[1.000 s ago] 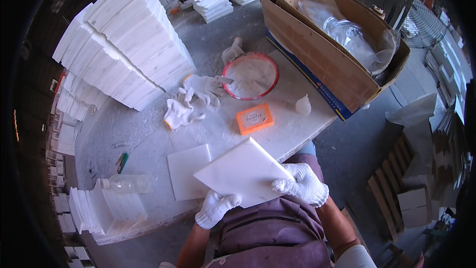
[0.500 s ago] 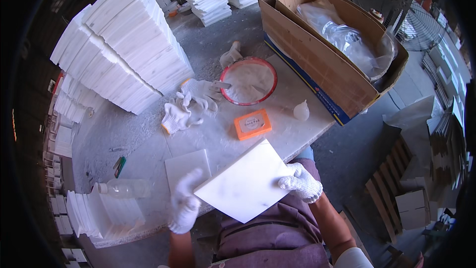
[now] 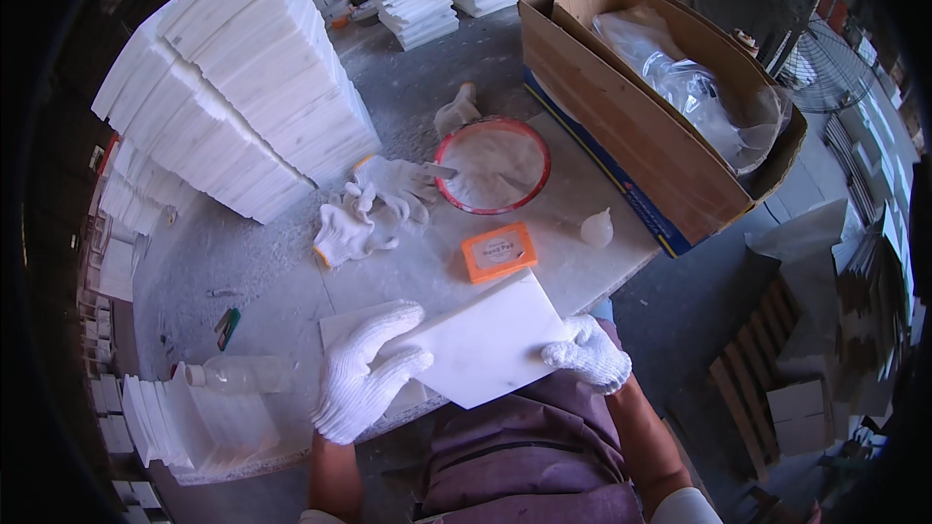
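Observation:
A square white stone tile [image 3: 490,340] is held tilted above the table's near edge. My right hand [image 3: 590,354], in a white knit glove, grips its right corner, with the thumb on the face. At the left corner is my gloved left hand [image 3: 364,369], fingers and thumb spread apart. Its thumb overlaps the tile's face; whether it touches is hard to tell. Another white tile [image 3: 335,325] lies flat on the table, partly hidden behind the left hand. Just beyond the held tile sits an orange hand pad [image 3: 499,251].
Tall tile stacks [image 3: 262,68] stand at the left. A red-rimmed bowl [image 3: 493,165] of white powder, loose gloves [image 3: 354,223] and a white bulb [image 3: 597,228] lie mid-table. A cardboard box [image 3: 631,107] fills the right side. A clear bottle [image 3: 243,374] lies near left.
My left hand has come up and right to the tile's left corner, its fingers spreading. The tile has tipped to a flatter angle in my right hand.

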Tool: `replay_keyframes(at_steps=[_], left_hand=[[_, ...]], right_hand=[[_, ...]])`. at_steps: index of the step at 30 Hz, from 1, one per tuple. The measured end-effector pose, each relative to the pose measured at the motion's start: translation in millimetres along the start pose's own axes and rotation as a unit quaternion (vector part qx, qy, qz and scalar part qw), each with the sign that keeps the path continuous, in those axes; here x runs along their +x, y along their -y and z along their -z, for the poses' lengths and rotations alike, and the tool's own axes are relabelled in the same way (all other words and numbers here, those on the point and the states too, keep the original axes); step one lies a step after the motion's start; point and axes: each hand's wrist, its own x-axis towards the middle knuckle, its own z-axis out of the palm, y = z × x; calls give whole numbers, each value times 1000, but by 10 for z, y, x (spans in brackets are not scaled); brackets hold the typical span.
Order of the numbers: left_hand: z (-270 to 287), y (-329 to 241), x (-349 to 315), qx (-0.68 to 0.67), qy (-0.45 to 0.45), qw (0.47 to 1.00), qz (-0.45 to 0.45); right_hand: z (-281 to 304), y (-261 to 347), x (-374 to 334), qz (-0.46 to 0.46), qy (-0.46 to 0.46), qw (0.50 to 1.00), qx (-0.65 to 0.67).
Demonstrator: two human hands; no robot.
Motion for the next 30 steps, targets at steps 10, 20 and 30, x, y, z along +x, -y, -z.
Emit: replay_keyframes(at_steps=[10,20,30], left_hand=[[-22,73,15,25,-15,999,25],[-72,77,51,65,61,996,17],[-309,-107,-38,170,-70,982,36]], right_hand=[[33,32,138,24,20,994,-109],[-1,148,397,21,35,992,-118],[-43,155,901,71,-35,977,-197]])
